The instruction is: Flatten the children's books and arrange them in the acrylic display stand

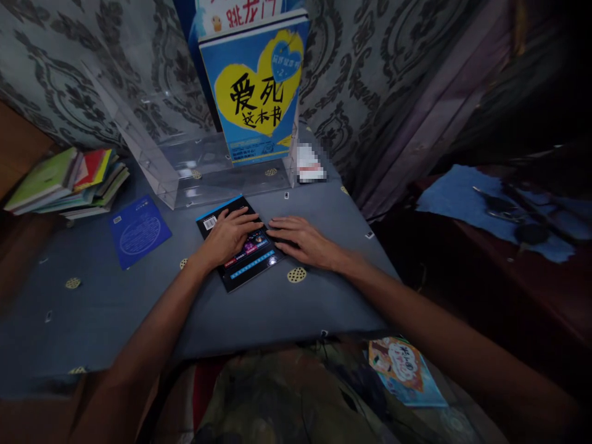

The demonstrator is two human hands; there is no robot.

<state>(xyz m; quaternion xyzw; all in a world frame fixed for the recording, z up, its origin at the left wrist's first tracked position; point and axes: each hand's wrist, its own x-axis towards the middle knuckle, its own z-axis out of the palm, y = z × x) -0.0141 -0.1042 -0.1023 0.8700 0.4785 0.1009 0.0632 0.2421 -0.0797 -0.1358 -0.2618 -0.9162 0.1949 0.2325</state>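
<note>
A black book (245,259) with a blue edge and a barcode lies flat on the grey-blue table (139,302) in front of me. My left hand (229,236) rests flat on its upper left part, fingers stretched out. My right hand (303,240) lies flat on the book's right edge and the table beside it, fingers extended toward the left hand. Behind the book stands a clear plastic holder (185,166) with a blue book with a yellow heart (256,92) upright in it.
A blue booklet (139,230) lies flat to the left. A stack of colourful books (69,182) sits at the far left. A picture book (404,370) lies below the table's front edge at right. A dark side table with blue cloth (490,209) stands right.
</note>
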